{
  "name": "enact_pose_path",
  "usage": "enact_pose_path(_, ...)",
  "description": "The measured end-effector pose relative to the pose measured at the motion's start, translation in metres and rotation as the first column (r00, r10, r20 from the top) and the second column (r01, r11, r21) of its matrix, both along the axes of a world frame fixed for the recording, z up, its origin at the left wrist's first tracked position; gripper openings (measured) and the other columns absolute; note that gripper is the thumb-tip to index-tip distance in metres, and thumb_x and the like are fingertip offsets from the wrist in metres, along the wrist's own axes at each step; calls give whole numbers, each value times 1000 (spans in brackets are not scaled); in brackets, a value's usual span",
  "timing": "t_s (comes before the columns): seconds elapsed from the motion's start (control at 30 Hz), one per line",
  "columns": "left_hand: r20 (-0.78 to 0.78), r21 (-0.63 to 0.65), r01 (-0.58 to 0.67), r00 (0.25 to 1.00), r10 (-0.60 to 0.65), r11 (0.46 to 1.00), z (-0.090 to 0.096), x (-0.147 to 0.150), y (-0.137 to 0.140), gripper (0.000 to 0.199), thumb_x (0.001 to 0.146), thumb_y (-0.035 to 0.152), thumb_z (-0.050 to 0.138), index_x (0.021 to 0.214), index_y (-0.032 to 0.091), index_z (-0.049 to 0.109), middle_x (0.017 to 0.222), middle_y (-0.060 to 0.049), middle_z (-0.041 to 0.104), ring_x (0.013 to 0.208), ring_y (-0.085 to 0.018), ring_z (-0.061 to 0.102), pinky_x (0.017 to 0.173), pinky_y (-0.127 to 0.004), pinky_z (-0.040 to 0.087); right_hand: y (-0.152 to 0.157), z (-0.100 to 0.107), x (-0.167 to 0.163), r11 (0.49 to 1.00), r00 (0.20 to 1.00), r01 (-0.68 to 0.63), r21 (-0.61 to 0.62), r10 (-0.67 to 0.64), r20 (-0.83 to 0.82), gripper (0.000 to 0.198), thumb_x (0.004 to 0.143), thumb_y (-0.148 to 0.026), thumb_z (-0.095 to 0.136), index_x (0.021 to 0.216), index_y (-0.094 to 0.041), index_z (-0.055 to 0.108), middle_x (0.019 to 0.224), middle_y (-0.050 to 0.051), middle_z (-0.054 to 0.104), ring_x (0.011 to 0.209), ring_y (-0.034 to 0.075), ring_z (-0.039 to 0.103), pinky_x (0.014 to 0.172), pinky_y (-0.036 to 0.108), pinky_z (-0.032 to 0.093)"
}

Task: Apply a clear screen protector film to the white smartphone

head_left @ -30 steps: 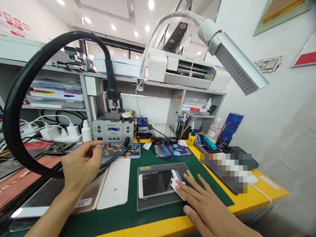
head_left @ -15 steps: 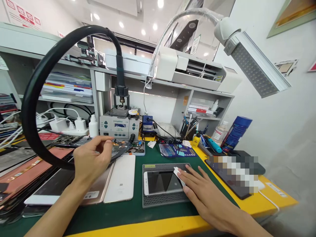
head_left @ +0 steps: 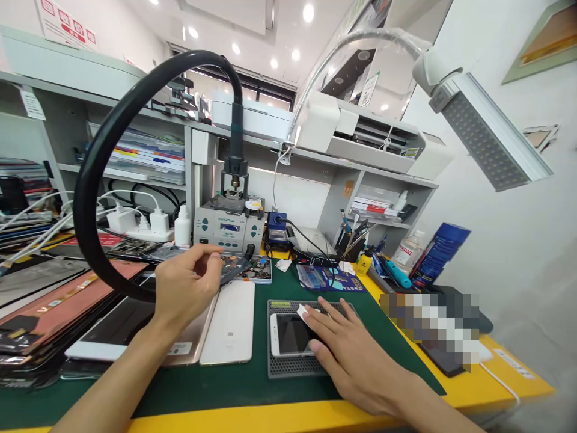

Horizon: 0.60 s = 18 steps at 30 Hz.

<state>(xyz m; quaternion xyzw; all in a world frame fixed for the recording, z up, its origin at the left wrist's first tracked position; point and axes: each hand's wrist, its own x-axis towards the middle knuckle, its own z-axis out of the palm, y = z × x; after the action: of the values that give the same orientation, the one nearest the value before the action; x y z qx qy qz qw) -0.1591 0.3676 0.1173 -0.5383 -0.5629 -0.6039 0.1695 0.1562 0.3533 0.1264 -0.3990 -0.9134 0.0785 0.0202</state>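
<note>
A white-framed smartphone (head_left: 288, 337) lies screen up on a grey perforated mat (head_left: 295, 367). My right hand (head_left: 356, 355) lies over the phone's right part, fingers stretched forward, pressing a small white wipe (head_left: 302, 311) to the screen under the fingertips. The hand hides the phone's right end. My left hand (head_left: 189, 285) is raised over the devices on the left, thumb and index finger pinched together; whatever they hold, if anything, cannot be made out. Close behind it passes the black hot-air hose (head_left: 85, 180), its nozzle (head_left: 250, 249) pointing up by the grey station (head_left: 228, 228).
A white phone (head_left: 229, 325) lies face down left of the mat. Stacked screens and panels (head_left: 90, 294) fill the left side. Behind are a parts tray (head_left: 261, 269) and a soldering iron stand (head_left: 277, 231). Bottles (head_left: 408, 249) and a blue can (head_left: 442, 252) stand right.
The view has turned slightly left. My right hand has slid left across the phone screen with the white wipe. My left hand stays pinched, in about the same place over the devices.
</note>
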Motion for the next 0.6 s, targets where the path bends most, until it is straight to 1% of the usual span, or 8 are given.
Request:
enact_pose_path(0.13,1,-13,12,1000,-12,1000,0,-1,0,27,86,30,53,82,19,78,51,3,64,47,-14,59,52,-26,43,-1,5,-20,998,999,-48,-41,49,8,61,110,-51,25,162,-21,35,167,4,34,158,34,17,126,68,7)
enact_pose_path(0.3,12,-27,16,1000,-15,1000,-1,-1,-1,28,85,30,53,82,18,77,49,3,63,45,-14,57,50,-25,42,0,10,-38,993,996,-89,-83,89,-3,63,110,-54,21,162,-21,34,168,2,31,158,35,15,126,69,6)
enact_pose_path(0.6,-6,-27,12,1000,-12,1000,0,-2,0,28,85,31,53,82,17,77,48,3,62,45,-14,57,51,-26,42,-6,10,-47,989,994,-107,-99,105,-30,61,110,-50,23,163,-22,34,168,3,31,158,37,13,125,69,5)
